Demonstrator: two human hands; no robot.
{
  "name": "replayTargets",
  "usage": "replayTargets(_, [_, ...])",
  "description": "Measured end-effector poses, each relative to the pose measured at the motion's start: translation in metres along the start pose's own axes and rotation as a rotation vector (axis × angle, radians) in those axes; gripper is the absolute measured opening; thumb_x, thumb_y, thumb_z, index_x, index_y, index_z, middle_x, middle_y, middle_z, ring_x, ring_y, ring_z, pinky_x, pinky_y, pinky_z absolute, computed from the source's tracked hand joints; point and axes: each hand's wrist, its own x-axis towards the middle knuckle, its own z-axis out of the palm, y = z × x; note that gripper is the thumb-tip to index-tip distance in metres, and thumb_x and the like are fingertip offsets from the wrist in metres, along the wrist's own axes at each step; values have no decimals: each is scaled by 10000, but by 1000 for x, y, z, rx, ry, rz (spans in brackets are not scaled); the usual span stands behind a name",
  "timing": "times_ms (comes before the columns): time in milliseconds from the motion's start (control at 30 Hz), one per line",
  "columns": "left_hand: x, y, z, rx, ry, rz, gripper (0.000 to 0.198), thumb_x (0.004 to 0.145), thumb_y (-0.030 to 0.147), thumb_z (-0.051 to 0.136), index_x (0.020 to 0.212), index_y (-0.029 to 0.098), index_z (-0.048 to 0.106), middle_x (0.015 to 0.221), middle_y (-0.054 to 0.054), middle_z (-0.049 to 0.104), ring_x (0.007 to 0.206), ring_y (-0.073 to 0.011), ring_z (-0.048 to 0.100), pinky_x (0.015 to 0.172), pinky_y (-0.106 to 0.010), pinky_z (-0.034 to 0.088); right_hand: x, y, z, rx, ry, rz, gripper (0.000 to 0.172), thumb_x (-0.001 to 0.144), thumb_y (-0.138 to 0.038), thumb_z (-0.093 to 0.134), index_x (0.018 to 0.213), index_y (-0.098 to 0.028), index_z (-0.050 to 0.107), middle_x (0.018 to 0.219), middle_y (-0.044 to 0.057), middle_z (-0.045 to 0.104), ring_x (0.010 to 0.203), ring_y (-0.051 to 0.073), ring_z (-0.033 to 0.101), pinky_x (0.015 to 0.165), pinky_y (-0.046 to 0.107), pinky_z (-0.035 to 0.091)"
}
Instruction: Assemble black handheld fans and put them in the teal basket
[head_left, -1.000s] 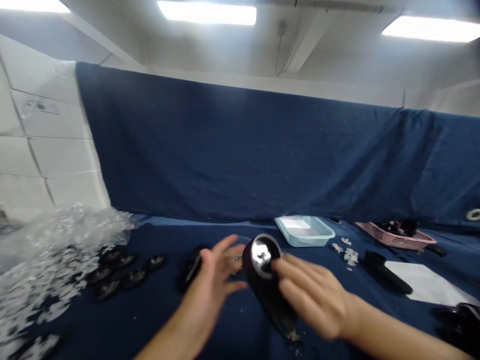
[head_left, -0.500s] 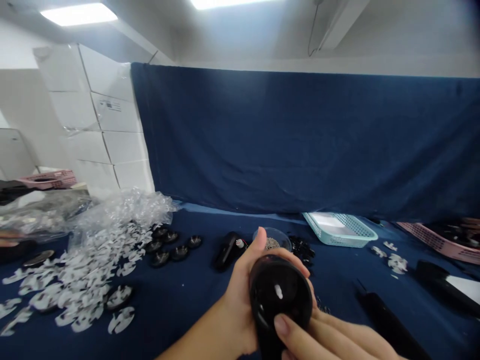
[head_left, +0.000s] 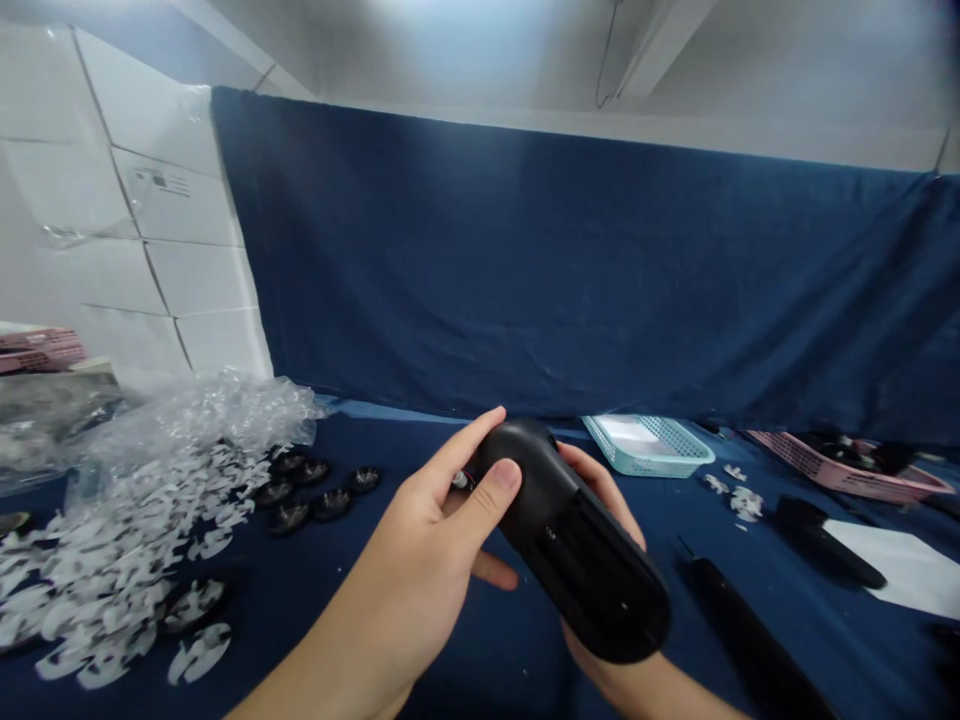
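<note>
A black elongated housing with a rounded head and a long recess along its body is held tilted above the blue table. My left hand grips its head end, the thumb lying on top. From behind and below, my right hand wraps round the body, its fingers partly hidden. Behind my left hand a small part of another dark object shows. Several black round dishes lie to the left of my hands.
White plastic pieces are heaped at left beside clear plastic wrap. A teal basket and a pink basket stand at the back right. A black screwdriver-like tool and white paper lie at right.
The black housing has been turned from its rounded end to its recessed side. My left hand has moved onto its head, and my right hand has shifted underneath. The view has swung right.
</note>
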Motion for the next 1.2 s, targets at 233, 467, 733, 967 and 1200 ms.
replayTargets(233, [2,2,-7,152,34,50,603,800,579,622,1357,393,488,996,-40,693,739,-213,666,582,-312,578,-20,14,23,76,74,31,292,924,-288,448,1192,-277,563,1060,58,674,924,212,674,762,375,589])
replayTargets(467, [2,3,-14,183,72,117,597,773,572,659,1325,390,527,1090,-30,673,747,-190,645,538,-253,566,-24,16,37,94,133,46,326,902,-386,488,1193,-258,560,1172,75,607,1070,233,614,910,408,535])
replayTargets(733, [3,3,-23,190,72,90,584,793,583,640,1339,462,472,1228,5,621,889,-219,647,616,-284,574,-21,22,44,28,86,15,288,965,-348,397,1223,-310,520,1163,34,618,1038,182,628,870,342,546])
replayTargets(967, [17,-57,-51,-622,-106,-407,612,822,665,535,1181,181,643,984,-89,716,885,-223,673,750,-310,560,-18,22,32,-359,-306,-93,281,858,-196,606,1120,-285,658,1042,33,684,819,159,665,722,275,556])
replayTargets(1200, [36,-171,-108,-732,44,-580,771,764,772,474,962,54,675,616,-81,682,469,-184,638,482,-267,501,43,82,70,-688,-479,-155,236,977,-315,450,1033,-166,624,961,64,641,742,150,606,723,339,525])
